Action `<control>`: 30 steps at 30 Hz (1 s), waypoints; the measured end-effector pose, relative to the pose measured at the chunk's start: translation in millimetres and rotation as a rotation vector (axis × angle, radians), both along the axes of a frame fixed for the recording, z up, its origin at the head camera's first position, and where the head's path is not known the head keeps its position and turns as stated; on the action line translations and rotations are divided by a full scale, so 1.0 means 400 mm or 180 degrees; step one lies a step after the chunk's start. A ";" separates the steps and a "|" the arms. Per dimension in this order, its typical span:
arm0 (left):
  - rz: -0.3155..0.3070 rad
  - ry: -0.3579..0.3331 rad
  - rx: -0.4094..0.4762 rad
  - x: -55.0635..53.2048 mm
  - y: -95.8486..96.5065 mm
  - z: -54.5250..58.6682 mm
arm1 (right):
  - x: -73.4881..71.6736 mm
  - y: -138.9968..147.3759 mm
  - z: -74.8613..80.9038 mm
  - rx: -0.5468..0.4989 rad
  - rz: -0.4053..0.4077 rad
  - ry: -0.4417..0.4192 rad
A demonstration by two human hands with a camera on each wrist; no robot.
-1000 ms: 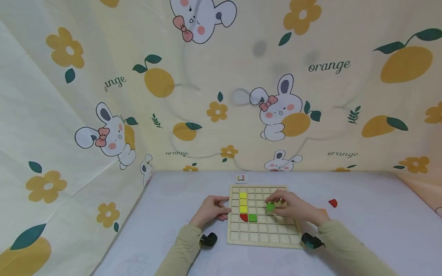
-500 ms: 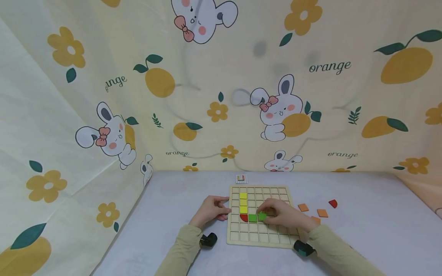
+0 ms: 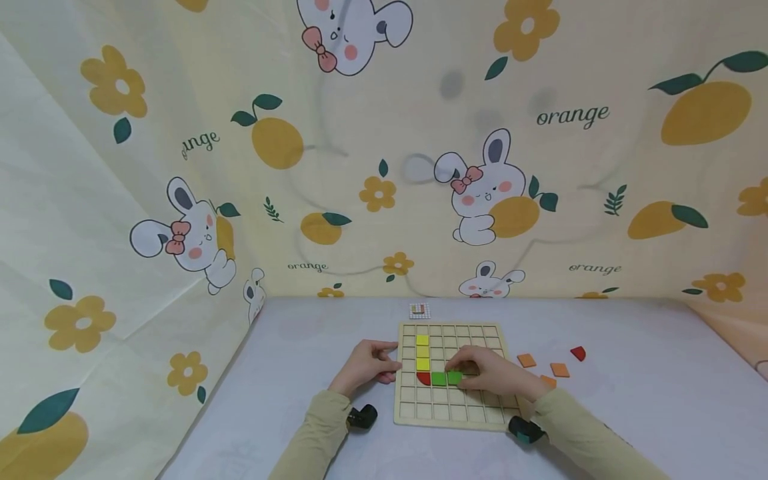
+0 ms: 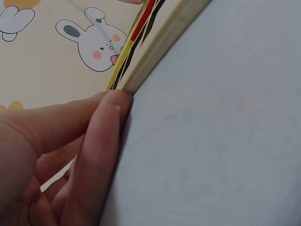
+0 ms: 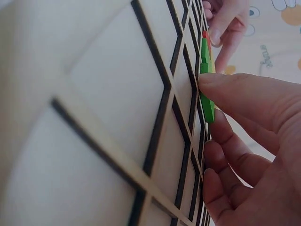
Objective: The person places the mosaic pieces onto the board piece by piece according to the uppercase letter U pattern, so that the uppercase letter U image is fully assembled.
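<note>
Has yellow tiles (image 3: pixel 423 352) seated, orange tiles (image 3: pixel 560 370) loose; pinches green tile (image 3: pixel 454 377) in right hand (image 3: pixel 489 371); touches board (image 3: pixel 444 413) with relaxed left hand (image 3: pixel 365 368).

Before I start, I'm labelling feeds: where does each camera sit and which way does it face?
Head: on the head, facing forward and down at the wooden grid board; left hand, right hand and sleeves show.
Left wrist: on that wrist, facing the board's edge; left hand shows.
Right wrist: on that wrist, facing across the board; both hands show.
Shared: head and right wrist show green square tiles.
</note>
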State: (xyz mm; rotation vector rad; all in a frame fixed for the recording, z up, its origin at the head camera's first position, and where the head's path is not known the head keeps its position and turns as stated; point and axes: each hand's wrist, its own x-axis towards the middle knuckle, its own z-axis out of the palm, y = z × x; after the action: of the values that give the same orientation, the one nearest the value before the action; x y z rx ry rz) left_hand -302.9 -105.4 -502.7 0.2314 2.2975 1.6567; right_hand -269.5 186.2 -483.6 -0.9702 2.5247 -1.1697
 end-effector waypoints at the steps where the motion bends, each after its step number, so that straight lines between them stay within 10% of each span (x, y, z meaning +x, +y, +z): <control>1: -0.0001 0.0001 -0.0002 0.000 0.000 0.000 | 0.000 0.000 0.001 0.0005 0.0005 -0.0002; 15: 0.0014 0.0004 -0.0020 0.000 -0.001 -0.001 | 0.011 0.004 0.014 0.0041 -0.0009 -0.0040; 30: -0.0009 0.0041 -0.0050 0.003 0.000 0.002 | 0.046 0.213 0.051 0.0175 -0.0811 0.0101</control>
State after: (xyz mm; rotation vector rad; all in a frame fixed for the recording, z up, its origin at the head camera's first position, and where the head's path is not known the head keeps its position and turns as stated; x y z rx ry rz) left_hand -301.6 -105.2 -501.8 0.2423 2.3174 1.6399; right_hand -251.0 271.4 -463.2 -0.6736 2.7527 -1.1491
